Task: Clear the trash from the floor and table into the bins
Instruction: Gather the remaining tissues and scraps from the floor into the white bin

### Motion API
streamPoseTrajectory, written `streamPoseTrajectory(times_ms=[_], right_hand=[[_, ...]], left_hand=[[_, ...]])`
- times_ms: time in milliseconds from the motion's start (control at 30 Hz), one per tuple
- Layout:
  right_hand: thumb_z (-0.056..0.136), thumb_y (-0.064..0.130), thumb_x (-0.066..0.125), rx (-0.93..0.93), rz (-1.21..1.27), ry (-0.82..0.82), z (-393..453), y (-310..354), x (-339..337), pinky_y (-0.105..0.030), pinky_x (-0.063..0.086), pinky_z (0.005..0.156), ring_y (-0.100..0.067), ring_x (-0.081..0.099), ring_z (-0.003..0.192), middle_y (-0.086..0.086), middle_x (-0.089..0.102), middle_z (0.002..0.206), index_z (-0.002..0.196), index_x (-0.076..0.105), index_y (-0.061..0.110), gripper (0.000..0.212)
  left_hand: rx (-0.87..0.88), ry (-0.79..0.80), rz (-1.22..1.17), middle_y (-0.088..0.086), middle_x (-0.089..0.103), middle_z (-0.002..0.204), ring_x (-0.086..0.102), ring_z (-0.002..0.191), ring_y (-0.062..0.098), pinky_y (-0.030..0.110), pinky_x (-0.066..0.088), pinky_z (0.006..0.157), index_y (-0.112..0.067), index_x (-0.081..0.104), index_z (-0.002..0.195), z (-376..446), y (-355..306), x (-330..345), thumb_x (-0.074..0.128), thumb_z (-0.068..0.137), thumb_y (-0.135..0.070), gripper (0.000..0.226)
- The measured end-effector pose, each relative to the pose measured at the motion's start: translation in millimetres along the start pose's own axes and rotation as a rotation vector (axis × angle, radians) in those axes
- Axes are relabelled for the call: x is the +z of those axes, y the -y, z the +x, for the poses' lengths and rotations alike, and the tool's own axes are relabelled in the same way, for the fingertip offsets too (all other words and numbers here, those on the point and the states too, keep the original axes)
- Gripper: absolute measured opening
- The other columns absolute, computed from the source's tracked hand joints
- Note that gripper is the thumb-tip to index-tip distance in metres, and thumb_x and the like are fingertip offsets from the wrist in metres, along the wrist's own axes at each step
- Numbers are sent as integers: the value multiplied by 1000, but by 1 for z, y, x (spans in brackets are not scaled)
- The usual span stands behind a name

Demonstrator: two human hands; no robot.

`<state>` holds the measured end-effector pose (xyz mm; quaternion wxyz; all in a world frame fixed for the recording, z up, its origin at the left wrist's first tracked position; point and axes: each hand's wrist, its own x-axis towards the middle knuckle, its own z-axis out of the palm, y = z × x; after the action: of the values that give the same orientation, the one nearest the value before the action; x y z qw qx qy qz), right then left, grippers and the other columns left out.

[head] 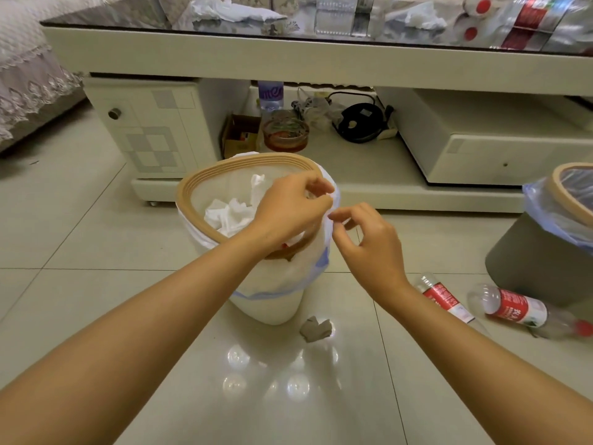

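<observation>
A white bin [269,303] with a tan rim [189,187] and a white liner stands on the floor and holds crumpled white tissues [229,213]. My left hand [288,210] reaches over its right rim and pinches the liner's edge. My right hand [369,245] is just right of it, finger and thumb pinching the same liner edge. A crumpled grey paper [316,329] lies on the floor in front of the bin. Two empty bottles with red labels [444,298] [516,308] lie on the floor to the right.
A grey bin [539,252] with a blue liner stands at the right. The coffee table [321,62] behind carries tissues [231,9] and bottles [526,20] on its glass top. Its lower shelf holds an ashtray [285,133], a small box, a bottle and a black cable.
</observation>
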<state>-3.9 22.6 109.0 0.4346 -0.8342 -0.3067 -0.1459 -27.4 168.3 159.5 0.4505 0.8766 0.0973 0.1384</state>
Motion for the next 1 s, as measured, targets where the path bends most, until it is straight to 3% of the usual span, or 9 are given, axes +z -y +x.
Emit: streamPoseTrajectory(times_ms=[100,200,300,400,600,700,867,1000], right_hand=[[89,21,55,15,-20,2,-8,-9,-10,-44,52,70,-9,59,77,10,64,89,96,64,22,12],[88,18,58,58,-57,3,-20,-20,-24,-44,52,72,-10,59,76,12,63,88,96,63,21,10],[88,20,59,110,-83,45,-39,-38,-37,-46,52,75,-9,61,78,12,65,92,98,63,23,12],[88,20,61,167,-117,116,-65,-58,-47,-42,54,76,-8,62,81,10,66,97,105,64,25,18],[86,24,61,322,-173,217,-114,-90,-64,-40,53,80,-7,61,83,14,64,99,108,64,28,23],[87,25,61,383,-210,243,-132,-102,-79,-33,53,78,-5,60,84,16,63,98,107,64,29,21],[87,26,60,469,-249,255,-157,-119,-105,-21,48,74,-4,59,85,14,64,99,106,64,29,19],[87,26,59,527,-294,239,-182,-129,-127,-18,45,70,-3,59,84,16,63,100,103,65,30,18]], left_hand=[[-3,89,-151,-9,68,89,64,91,6,22,52,82,-21,69,104,-8,-15,20,57,90,-20,18],[57,126,-76,-6,68,96,64,93,8,30,54,87,-20,66,108,-20,-19,40,53,93,-21,20],[126,151,1,-10,65,103,61,94,4,25,52,85,-21,62,113,-41,-11,66,49,95,-22,22],[-33,291,-1,-9,64,109,61,97,8,31,52,88,-25,58,117,-59,21,101,51,93,-20,26],[-257,695,650,12,44,135,53,113,32,33,45,90,-28,38,140,-71,114,146,64,85,-28,61],[-210,687,735,12,47,121,51,93,29,27,39,73,-23,53,116,-80,133,157,64,84,-24,34],[-115,652,710,16,56,108,56,94,35,36,46,75,-10,48,114,-85,141,177,52,91,-20,26],[-49,708,706,11,64,101,57,87,28,33,46,73,-11,59,101,-87,130,198,51,92,-20,15]])
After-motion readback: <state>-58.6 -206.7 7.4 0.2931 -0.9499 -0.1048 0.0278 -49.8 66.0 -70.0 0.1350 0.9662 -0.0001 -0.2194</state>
